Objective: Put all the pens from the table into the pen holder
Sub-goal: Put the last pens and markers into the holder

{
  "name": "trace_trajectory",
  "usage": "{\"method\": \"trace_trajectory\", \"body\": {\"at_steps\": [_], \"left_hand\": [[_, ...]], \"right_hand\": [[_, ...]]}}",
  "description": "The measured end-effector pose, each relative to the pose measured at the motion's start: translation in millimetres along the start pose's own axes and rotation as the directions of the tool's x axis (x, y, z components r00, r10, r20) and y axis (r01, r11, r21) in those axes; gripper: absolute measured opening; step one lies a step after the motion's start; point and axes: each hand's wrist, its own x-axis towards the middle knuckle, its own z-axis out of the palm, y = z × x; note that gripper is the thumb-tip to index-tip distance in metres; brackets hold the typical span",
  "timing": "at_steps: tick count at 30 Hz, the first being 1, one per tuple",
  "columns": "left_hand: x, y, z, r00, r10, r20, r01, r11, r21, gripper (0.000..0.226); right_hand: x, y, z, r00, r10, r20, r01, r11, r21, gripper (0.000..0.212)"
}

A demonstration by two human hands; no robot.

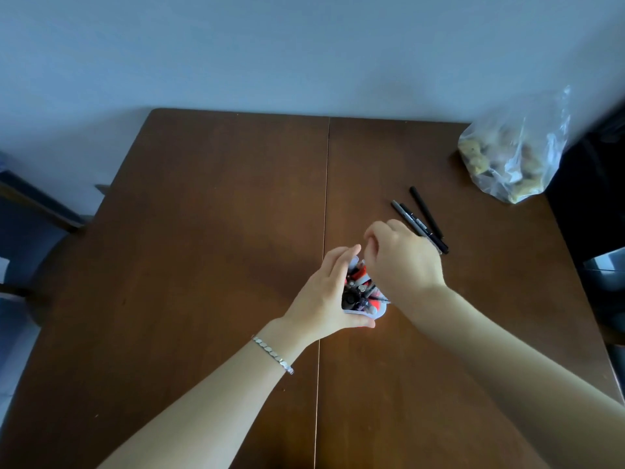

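A right hand (402, 262) hovers over the holder (363, 289), fingers (372, 236) curled together above its far rim; whether they pinch a pen cannot be told. The left hand (324, 292) cups the holder's left wall, fingers spread flat against it. The holder is crowded with pens, so a steep, slow drop into a gap looks wisest. Three dark pens (421, 220) lie just beyond the holder, to its right; a bag (510, 154) sits farther off at the table (203, 214) edge, leaving open wood between
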Motion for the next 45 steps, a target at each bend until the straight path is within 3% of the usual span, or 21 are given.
{"method": "trace_trajectory", "body": {"at_steps": [3, 7, 9, 11, 14, 15, 19, 21, 23, 27, 33, 37, 41, 45], "left_hand": [[-4.5, -4.8, -0.6, 0.992, -0.108, 0.058, 0.118, 0.974, -0.195, 0.114], [-5.3, -7.9, -4.0, 0.983, -0.172, 0.062, 0.182, 0.953, -0.24, 0.105], [-2.1, -7.6, -7.1, 0.987, -0.157, 0.043, 0.163, 0.96, -0.228, 0.093], [3.3, -6.0, -9.8, 0.991, -0.123, 0.048, 0.13, 0.97, -0.203, 0.08], [11.6, -1.1, -13.2, 0.99, -0.136, 0.035, 0.14, 0.974, -0.176, 0.06], [13.2, -1.1, -13.3, 0.988, -0.153, 0.027, 0.156, 0.97, -0.184, 0.056], [12.7, -2.5, -11.3, 0.991, -0.133, 0.008, 0.133, 0.981, -0.138, 0.054], [10.7, -1.2, -10.8, 0.996, -0.092, 0.01, 0.093, 0.993, -0.076, 0.058], [7.8, 1.2, -11.2, 0.998, -0.065, 0.015, 0.066, 0.997, -0.043, 0.057], [5.3, 3.1, -11.6, 0.995, -0.095, 0.021, 0.096, 0.993, -0.069, 0.055], [2.0, 8.1, -13.2, 0.979, -0.195, 0.05, 0.201, 0.944, -0.262, 0.075], [-1.0, 9.6, -15.7, 0.999, -0.042, -0.007, 0.04, 0.982, -0.183, 0.065], [5.5, 15.7, -16.1, 0.964, 0.213, -0.162, -0.204, 0.977, 0.067, 0.036], [19.6, 22.5, -11.7, 0.916, 0.345, -0.205, -0.289, 0.921, 0.26, 0.024]], "right_hand": [[-12.4, -7.1, 3.7, 0.972, -0.112, -0.209, 0.129, 0.989, 0.067, 0.025], [-9.3, -8.3, 8.1, 0.959, -0.203, -0.2, 0.231, 0.964, 0.129, 0.031], [-1.4, -5.7, 5.5, 0.981, -0.124, -0.151, 0.171, 0.92, 0.353, 0.026], [-0.5, -3.1, 0.3, 0.998, -0.034, -0.06, 0.063, 0.811, 0.581, 0.032], [-8.8, 1.3, -8.4, 0.995, 0.062, 0.076, -0.097, 0.705, 0.702, 0.043], [-11.8, 4.8, -9.9, 0.992, 0.075, 0.1, -0.123, 0.709, 0.694, 0.039], [-25.2, 21.8, -12.1, 0.986, 0.113, 0.124, -0.157, 0.883, 0.442, 0.024], [-32.3, 25.1, -12.7, 0.984, 0.112, 0.139, -0.167, 0.854, 0.492, 0.016], [-39.9, 25.4, -10.8, 0.99, 0.138, 0.039, -0.135, 0.809, 0.573, 0.008], [-43.5, 26.7, -1.6, 0.97, 0.165, -0.181, -0.025, 0.802, 0.596, 0.011], [-34.4, 22.2, 20.9, 0.999, -0.036, -0.02, 0.041, 0.886, 0.461, 0.007], [-40.8, 28.3, 25.2, 0.999, -0.025, -0.048, 0.047, 0.844, 0.534, 0.019], [-53.6, 42.3, 18.4, 0.992, 0.118, -0.048, -0.051, 0.712, 0.7, 0.027], [-59.1, 52.5, 0.4, 0.93, 0.321, -0.178, -0.05, 0.59, 0.806, 0.031]]}}
